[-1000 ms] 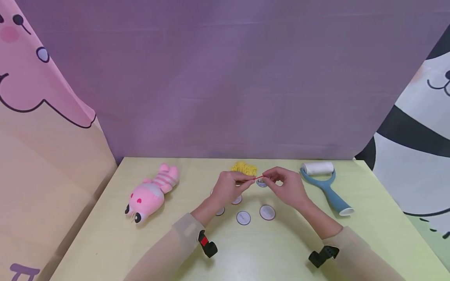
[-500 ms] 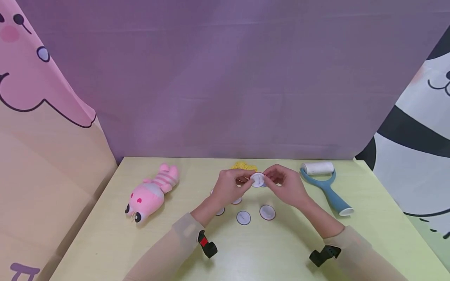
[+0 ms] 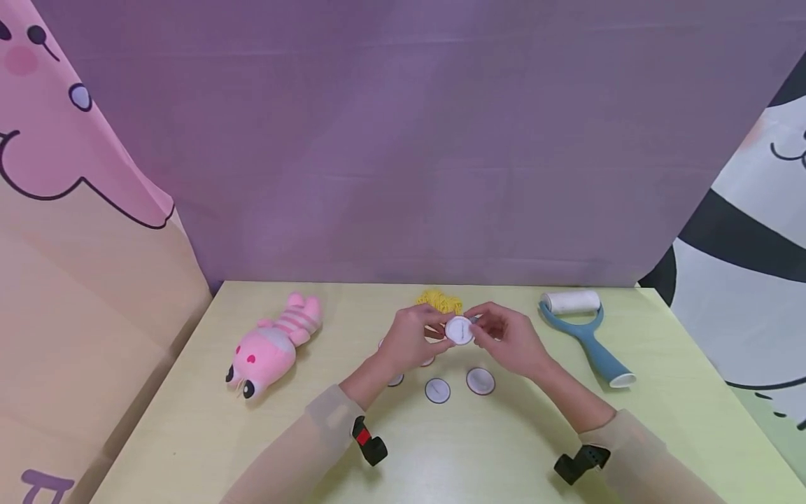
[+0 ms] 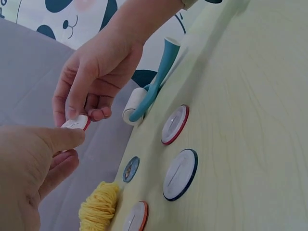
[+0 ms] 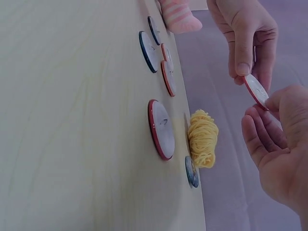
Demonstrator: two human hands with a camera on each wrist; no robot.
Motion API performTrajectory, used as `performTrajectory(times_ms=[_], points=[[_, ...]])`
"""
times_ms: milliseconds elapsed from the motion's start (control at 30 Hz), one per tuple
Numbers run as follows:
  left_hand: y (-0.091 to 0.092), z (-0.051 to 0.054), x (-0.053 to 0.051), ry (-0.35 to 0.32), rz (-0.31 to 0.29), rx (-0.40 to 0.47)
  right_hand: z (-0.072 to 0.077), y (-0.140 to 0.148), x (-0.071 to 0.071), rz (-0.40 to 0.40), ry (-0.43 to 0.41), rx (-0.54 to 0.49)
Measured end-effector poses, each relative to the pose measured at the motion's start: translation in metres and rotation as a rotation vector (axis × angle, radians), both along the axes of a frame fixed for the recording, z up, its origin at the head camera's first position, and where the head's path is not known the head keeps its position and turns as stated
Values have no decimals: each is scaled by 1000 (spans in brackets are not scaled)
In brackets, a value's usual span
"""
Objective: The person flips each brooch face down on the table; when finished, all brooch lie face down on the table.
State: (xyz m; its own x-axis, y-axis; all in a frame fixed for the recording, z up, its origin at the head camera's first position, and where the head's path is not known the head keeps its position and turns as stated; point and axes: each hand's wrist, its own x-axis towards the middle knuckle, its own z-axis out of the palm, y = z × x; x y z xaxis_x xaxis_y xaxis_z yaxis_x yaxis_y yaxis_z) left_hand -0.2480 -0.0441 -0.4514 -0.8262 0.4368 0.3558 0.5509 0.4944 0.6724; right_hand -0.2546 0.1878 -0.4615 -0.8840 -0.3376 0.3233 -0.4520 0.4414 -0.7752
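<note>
Between both hands, above the table, is a round pin-back badge (image 3: pixel 459 330) with a red rim, its white back and pin facing me. My left hand (image 3: pixel 409 338) pinches its left edge between thumb and fingers. At the opposite edge, the thumb and fingers of my right hand (image 3: pixel 510 341) pinch it too. Below lie several more badges pin side up, among them a red-rimmed badge (image 5: pixel 161 130) and a dark-blue-rimmed badge (image 4: pixel 180 174). A picture-side-up badge (image 5: pixel 191 171) lies by the yellow yarn (image 3: pixel 439 301). My left hand partly covers some badges in the head view.
A pink plush toy (image 3: pixel 271 350) lies on the left of the table (image 3: pixel 208 448). On the right is a lint roller (image 3: pixel 588 339) with a blue handle. A purple cloth backdrop (image 3: pixel 428 140) rises behind the table's far edge.
The badge was held edge-on a second ago, then turned so its white back faces me. Both hands have since lowered it slightly, and the right fingers have shifted along its edge.
</note>
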Motion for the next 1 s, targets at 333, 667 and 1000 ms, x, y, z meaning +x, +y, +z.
performTrajectory(times_ms=[333,667,1000], points=[[-7,-10,-4,-23,-27,-100,-4,5,2,65,38,96],[-9,-20,-6,7,-50,-166,-13,4,-3,79,72,175],[-1,-27,-6,-33,15,-292,-20,1,2,64,45,223]])
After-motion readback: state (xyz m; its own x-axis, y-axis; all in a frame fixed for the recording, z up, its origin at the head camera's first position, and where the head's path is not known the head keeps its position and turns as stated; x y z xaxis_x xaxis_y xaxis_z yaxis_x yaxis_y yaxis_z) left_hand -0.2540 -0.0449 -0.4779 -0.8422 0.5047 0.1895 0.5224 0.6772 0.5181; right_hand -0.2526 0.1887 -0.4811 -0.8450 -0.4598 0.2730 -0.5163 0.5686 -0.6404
